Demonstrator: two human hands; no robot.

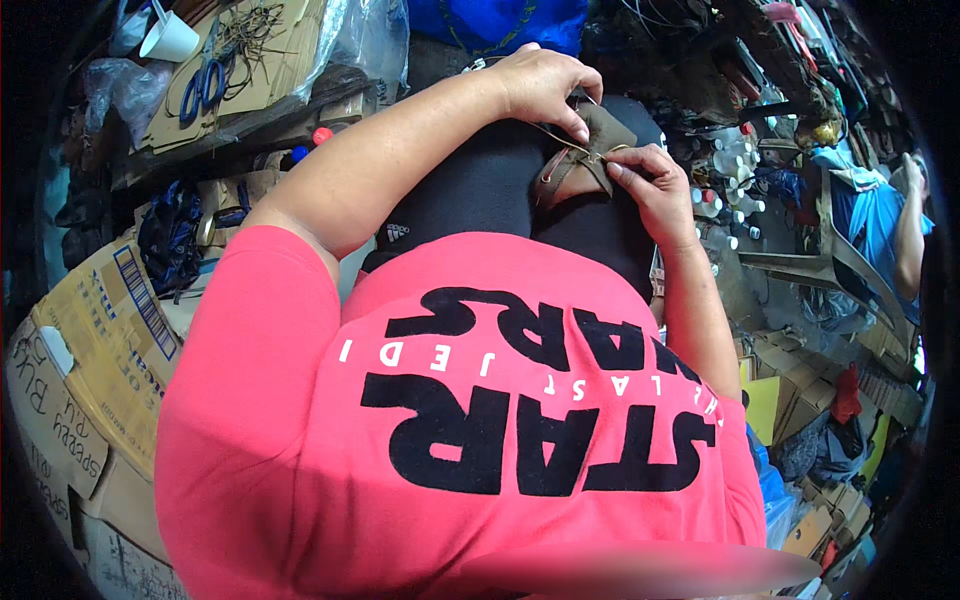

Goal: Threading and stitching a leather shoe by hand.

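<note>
A brown leather shoe upper (572, 182) with eyelets and a thin tan lace (570, 142) lies across my lap, over black trousers. My left hand (545, 92) reaches over its far side, thumb and forefinger curled on the upper's edge. From beneath that thumb the lace runs toward the middle of the upper. My right hand (652, 188) pinches the lace between thumb and forefinger where it crosses the piece. The other fingers of both hands are curled and partly hidden.
Blue-handled scissors (205, 90) and a white cup (170, 38) lie on stacked cardboard at the far left. Several plastic bottles (735, 165) stand to the right, near a chair (840, 250). Another person's arm (910, 230) shows at the right edge. Cardboard boxes (110, 320) fill the left.
</note>
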